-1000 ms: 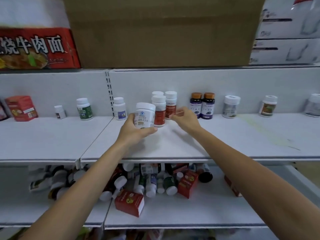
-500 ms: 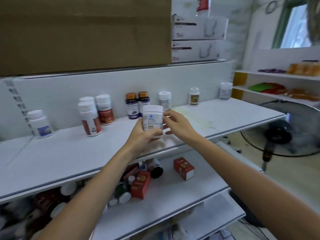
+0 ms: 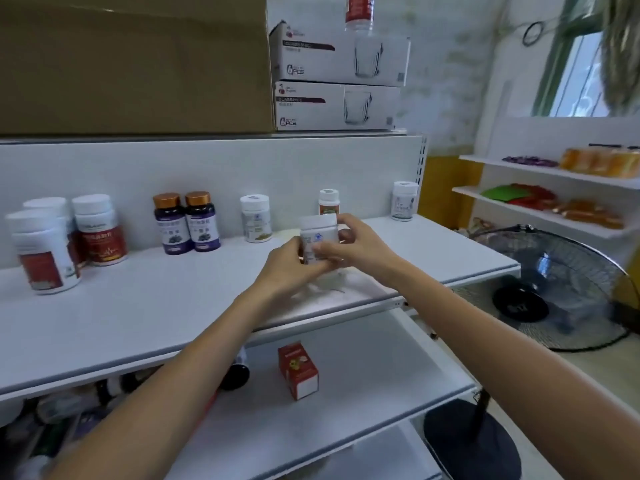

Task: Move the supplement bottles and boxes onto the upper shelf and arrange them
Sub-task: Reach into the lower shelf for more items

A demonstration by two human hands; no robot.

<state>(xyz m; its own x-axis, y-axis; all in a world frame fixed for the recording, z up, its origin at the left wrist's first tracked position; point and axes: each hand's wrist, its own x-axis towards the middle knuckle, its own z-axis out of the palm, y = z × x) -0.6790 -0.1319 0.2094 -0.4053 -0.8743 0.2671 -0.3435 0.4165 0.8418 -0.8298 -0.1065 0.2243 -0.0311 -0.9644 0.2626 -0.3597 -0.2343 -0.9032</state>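
Near the middle of the frame: we hold one white bottle (image 3: 318,233) upright over the upper shelf (image 3: 166,306), toward its right end. Our hands hide its base, so we cannot tell whether it touches the board.
Bottle's look: white plastic body, broad white cap, and a pale label with a small blue mark. The print is too blurred for us to read.
Left hand (image 3: 291,268): reaching in from the lower left, with fingers curled round the bottle's lower left side, gripping it.
Right hand (image 3: 353,245): reaching in from the lower right, with the thumb across the label's front and fingers wrapped round the right side, closed on the same bottle.
Back row, upper shelf: red-labelled bottles (image 3: 100,230) at the left edge, then two dark bottles (image 3: 202,221) with gold caps side by side, then three small white bottles (image 3: 328,201) spaced apart.
Lower shelf (image 3: 363,375): a red box (image 3: 298,370) stands below centre. A blurred heap of bottles (image 3: 69,410) lies at the lower left.
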